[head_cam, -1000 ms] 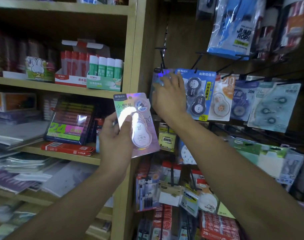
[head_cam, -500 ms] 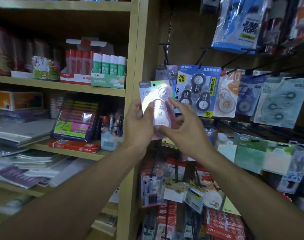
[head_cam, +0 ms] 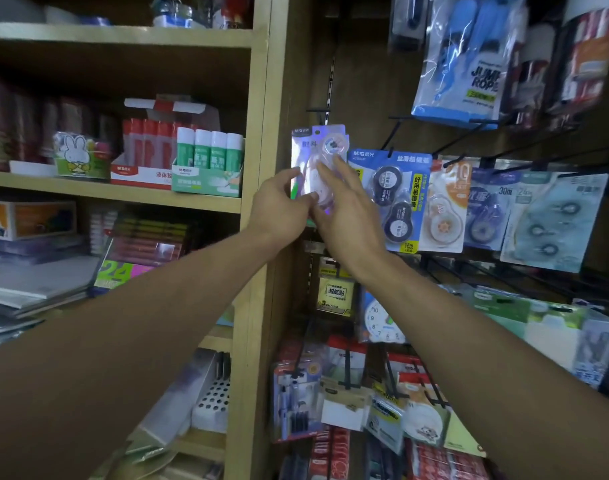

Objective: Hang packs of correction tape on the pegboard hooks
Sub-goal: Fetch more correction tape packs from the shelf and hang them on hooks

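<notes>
A: Where's the pack rn?

B: You've got the iridescent pink-white blister pack of correction tape (head_cam: pixel 317 161) held upright against the dark brown pegboard panel (head_cam: pixel 358 84), at the leftmost black wire hook (head_cam: pixel 322 114), just beside the light wooden shelf upright (head_cam: pixel 261 168). Can't tell whether the hang hole is over the hook.

A: Hands?

B: Your left hand (head_cam: pixel 279 206) pinches the pack's lower left edge, thumb & fingers curled on it. Your right hand (head_cam: pixel 348 209) lies over the front of the blister w/ long fingers, thumb tucked at the bottom edge, so it's holding too.

A: What's next to it?

B: Touching its right edge: a blue card w/ two black correction tape rollers (head_cam: pixel 395 199). Further right, an orange-white card w/ a clear roller (head_cam: pixel 447 206), then a purple 30m pack (head_cam: pixel 486 209) & a pale blue card w/ three rollers (head_cam: pixel 552 220), all hanging in a row.

A: Other bits?

B: Blue jump rope bag (head_cam: pixel 466 64) above right. On the shelf to your left, a box of green-white glue sticks (head_cam: pixel 209 161) & a red-white box (head_cam: pixel 147 150) beside it.
</notes>
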`<state>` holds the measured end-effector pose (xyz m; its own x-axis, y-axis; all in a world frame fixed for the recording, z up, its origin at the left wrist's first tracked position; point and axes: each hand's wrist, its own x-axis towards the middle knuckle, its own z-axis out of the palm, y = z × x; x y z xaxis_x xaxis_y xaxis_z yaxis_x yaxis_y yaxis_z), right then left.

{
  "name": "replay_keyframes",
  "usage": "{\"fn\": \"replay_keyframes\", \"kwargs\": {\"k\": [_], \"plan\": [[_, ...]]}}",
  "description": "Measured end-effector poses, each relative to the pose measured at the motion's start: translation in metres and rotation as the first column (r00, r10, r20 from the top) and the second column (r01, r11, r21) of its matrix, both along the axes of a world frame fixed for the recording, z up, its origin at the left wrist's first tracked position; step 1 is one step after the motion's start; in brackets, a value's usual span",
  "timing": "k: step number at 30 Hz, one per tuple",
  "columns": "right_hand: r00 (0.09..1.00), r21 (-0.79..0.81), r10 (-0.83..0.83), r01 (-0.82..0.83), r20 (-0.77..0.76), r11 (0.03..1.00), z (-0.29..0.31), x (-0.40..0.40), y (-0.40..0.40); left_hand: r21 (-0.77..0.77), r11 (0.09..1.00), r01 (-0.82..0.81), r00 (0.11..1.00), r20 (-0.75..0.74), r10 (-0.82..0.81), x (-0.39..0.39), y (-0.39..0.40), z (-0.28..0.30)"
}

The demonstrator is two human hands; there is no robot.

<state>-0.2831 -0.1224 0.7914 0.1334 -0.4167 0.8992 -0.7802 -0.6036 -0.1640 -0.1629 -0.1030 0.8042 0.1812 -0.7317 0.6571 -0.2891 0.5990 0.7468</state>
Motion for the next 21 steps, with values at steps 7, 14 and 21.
{"fn": "replay_keyframes", "kwargs": {"k": [7, 14, 21], "plan": [[0.960, 0.003, -0.237, 0.240, -0.152, 0.971, 0.003, 0.002, 0.001, 0.026, 0.999, -0.026, 0.998, 0.052, 0.025, -0.002, -0.002, -0.003], [0.908, -0.089, -0.375, 0.364, -0.189, 0.927, 0.007, 0.005, 0.009, 0.019, 0.997, 0.074, 0.991, -0.111, -0.071, -0.003, 0.001, 0.000], [0.891, -0.120, -0.408, 0.391, -0.201, 0.913, 0.004, 0.004, 0.012, 0.041, 0.988, 0.150, 0.976, -0.164, -0.142, -0.001, 0.013, 0.003]]}}
